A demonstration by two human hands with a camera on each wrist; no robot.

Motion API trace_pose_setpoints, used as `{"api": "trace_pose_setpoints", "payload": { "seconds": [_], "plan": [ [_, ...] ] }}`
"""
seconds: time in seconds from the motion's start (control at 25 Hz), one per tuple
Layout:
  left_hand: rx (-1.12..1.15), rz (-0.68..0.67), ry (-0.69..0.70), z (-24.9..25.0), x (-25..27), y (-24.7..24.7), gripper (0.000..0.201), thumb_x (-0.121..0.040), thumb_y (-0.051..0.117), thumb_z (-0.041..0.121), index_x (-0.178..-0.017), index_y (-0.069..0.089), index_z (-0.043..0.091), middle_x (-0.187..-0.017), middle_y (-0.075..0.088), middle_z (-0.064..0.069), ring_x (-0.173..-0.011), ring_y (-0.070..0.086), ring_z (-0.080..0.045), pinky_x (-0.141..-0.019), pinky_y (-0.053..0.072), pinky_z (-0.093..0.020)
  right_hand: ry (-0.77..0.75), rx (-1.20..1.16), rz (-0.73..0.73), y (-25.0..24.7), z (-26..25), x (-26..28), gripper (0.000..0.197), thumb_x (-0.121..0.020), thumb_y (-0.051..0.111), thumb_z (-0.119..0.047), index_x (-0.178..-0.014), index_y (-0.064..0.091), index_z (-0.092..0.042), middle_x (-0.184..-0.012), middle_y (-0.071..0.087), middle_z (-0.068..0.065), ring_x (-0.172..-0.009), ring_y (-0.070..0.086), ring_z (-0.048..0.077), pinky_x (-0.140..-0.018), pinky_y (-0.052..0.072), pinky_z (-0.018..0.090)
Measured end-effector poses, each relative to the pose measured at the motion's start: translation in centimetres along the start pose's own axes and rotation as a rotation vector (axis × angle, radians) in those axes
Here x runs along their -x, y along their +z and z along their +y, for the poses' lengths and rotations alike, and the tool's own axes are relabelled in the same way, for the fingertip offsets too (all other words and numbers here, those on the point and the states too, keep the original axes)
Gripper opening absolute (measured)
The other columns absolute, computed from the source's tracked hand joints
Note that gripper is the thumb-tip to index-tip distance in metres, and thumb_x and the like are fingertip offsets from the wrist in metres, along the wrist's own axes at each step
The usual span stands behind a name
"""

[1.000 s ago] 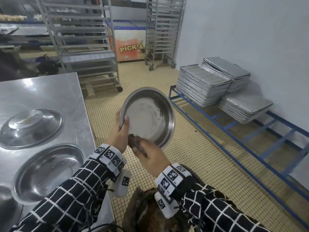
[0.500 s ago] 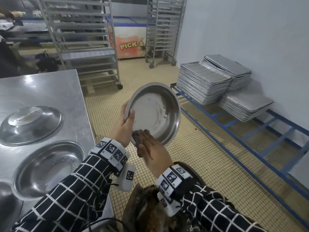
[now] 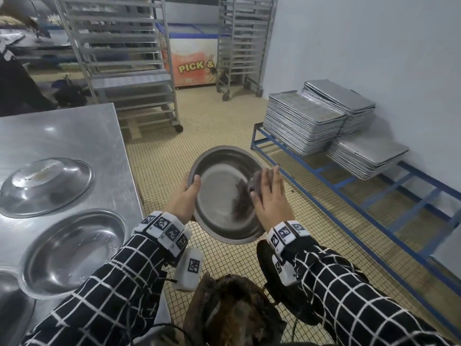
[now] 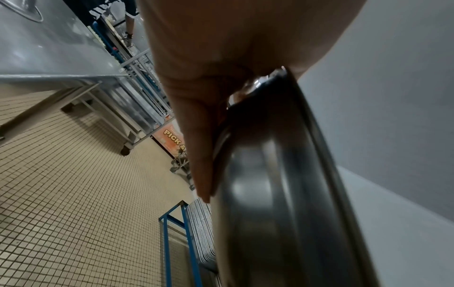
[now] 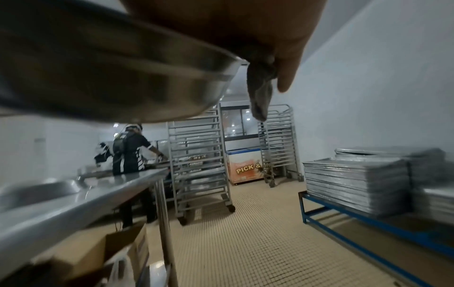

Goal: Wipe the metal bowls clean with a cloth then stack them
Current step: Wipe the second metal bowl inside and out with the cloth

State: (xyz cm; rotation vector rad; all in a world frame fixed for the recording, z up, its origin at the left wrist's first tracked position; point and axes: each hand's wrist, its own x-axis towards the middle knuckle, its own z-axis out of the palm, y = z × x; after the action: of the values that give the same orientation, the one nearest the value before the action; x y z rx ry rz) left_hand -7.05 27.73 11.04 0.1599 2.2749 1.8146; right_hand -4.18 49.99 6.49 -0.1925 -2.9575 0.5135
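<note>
Bowl point(image 3: 224, 196) sits tilted in mid-air over the floor, its hollow facing the person: the left hand point(image 3: 183, 198) grips the near-left rim, thumb hooked inside and fingers behind, while the right hand point(image 3: 270, 196) presses a dark cloth point(image 3: 254, 182) flat-fingered against the right inner wall and rim. Whether the right thumb curls round the cloth I cannot tell. The risk, as I judge it, is the one-sided hold: a hard wipe at the far rim could lever the bowl out of the left hand and drop it on the tiles. Further left on the table point(image 3: 62, 131) lie an upright bowl point(image 3: 72, 248), an upturned one point(image 3: 46, 186) beyond it, and a third cut off at the frame's corner. No stack is started. Both wrist views are blurred.
</note>
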Motion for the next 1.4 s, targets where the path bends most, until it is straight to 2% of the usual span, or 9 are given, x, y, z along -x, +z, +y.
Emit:
{"api": "trace_pose_setpoints", "payload": {
  "seconds": [0.16, 0.36, 0.52, 0.68, 0.84, 1.0, 1.2, 1.32, 1.4],
  "plan": [
    [0.088, -0.098, -0.109, -0.1, -0.1, -0.9, 0.054, -0.089, 0.044, 0.059, -0.126, 0.053, 0.020, -0.109, 0.068, -0.012, -0.096, 0.066, -0.035, -0.091, 0.049, -0.054, 0.216, -0.429, 0.079, -1.9, -0.3, -0.6, 0.040, -0.096, 0.047, -0.041, -0.124, 0.049, -0.013, -0.106, 0.061, -0.001, -0.091, 0.060, 0.015, -0.078, 0.052, 0.026],
    [0.124, 0.053, -0.062, -0.3, 0.0, -1.5, 0.053, -0.087, 0.062, 0.036, -0.132, 0.041, 0.015, -0.100, 0.067, -0.011, -0.076, 0.069, -0.025, -0.072, 0.057, -0.043, 0.364, -0.569, 0.064, -1.8, -0.3, -0.8, 0.021, -0.097, 0.051, -0.025, -0.093, 0.057, -0.006, -0.074, 0.054, -0.002, -0.063, 0.053, 0.011, -0.049, 0.034, 0.015],
    [0.119, 0.128, 0.112, -0.5, 1.3, -0.5, 0.067, -0.087, 0.063, 0.016, -0.138, 0.023, 0.030, -0.108, 0.055, 0.009, -0.084, 0.065, -0.003, -0.064, 0.054, -0.017, 0.456, -0.718, 0.194, -1.2, -2.0, -0.4, 0.020, -0.097, 0.050, -0.022, -0.099, 0.057, -0.003, -0.079, 0.056, -0.003, -0.067, 0.052, 0.004, -0.052, 0.037, 0.015],
    [0.231, 0.153, 0.077, -0.6, 2.0, 0.3, 0.056, -0.088, 0.059, 0.011, -0.136, 0.035, 0.025, -0.109, 0.060, -0.001, -0.093, 0.062, -0.015, -0.082, 0.055, -0.031, 0.465, -0.831, 0.206, -0.9, -3.0, 0.1, 0.022, -0.098, 0.048, -0.027, -0.101, 0.058, -0.008, -0.086, 0.061, 0.000, -0.071, 0.057, 0.011, -0.059, 0.045, 0.022],
    [0.215, 0.242, -0.032, -0.6, 1.7, 0.4, 0.045, -0.097, 0.045, 0.019, -0.140, 0.039, 0.009, -0.099, 0.056, 0.003, -0.076, 0.051, -0.001, -0.057, 0.042, -0.014, 0.421, -0.699, 0.043, -0.6, -2.2, 0.4, 0.034, -0.100, 0.040, -0.034, -0.098, 0.059, -0.006, -0.089, 0.061, 0.004, -0.073, 0.056, 0.013, -0.058, 0.041, 0.021],
    [0.139, 0.259, 0.010, 0.2, 1.6, -0.3, 0.046, -0.101, 0.038, 0.021, -0.145, 0.031, 0.016, -0.115, 0.051, 0.001, -0.095, 0.054, -0.009, -0.067, 0.039, -0.010, 0.367, -0.515, 0.059, 0.0, -2.5, 1.0, 0.027, -0.097, 0.047, -0.027, -0.097, 0.059, -0.004, -0.114, 0.051, 0.011, -0.089, 0.055, 0.016, -0.068, 0.047, 0.020],
    [0.035, 0.117, 0.104, 1.6, 2.4, 0.6, 0.052, -0.102, 0.028, 0.032, -0.150, 0.010, 0.025, -0.117, 0.033, 0.011, -0.107, 0.031, -0.004, -0.082, 0.025, -0.002, -0.087, -0.546, -0.073, 0.1, -7.7, 4.2, 0.038, -0.096, 0.049, -0.027, -0.134, 0.045, -0.025, -0.135, 0.045, -0.003, -0.116, 0.049, 0.008, -0.098, 0.046, 0.026],
    [0.031, 0.087, 0.151, 1.9, 1.9, 0.2, 0.040, -0.102, 0.030, 0.033, -0.141, 0.023, 0.035, -0.113, 0.039, 0.022, -0.097, 0.045, 0.010, -0.065, 0.031, 0.008, -0.395, -0.366, -0.254, 2.2, -8.6, 5.7, 0.052, -0.099, 0.027, -0.050, -0.149, 0.018, -0.037, -0.155, 0.027, -0.009, -0.141, 0.026, 0.010, -0.114, 0.024, 0.032],
    [0.078, 0.086, 0.177, 1.9, 1.3, -0.7, 0.026, -0.100, 0.035, 0.041, -0.122, 0.034, 0.053, -0.112, 0.052, 0.020, -0.096, 0.055, 0.013, -0.081, 0.045, -0.006, -0.466, -0.187, -0.271, 2.8, -6.7, 5.2, 0.057, -0.097, 0.011, -0.056, -0.151, 0.012, -0.037, -0.158, 0.016, -0.011, -0.145, 0.012, 0.008, -0.117, 0.016, 0.033]
  ]
}}
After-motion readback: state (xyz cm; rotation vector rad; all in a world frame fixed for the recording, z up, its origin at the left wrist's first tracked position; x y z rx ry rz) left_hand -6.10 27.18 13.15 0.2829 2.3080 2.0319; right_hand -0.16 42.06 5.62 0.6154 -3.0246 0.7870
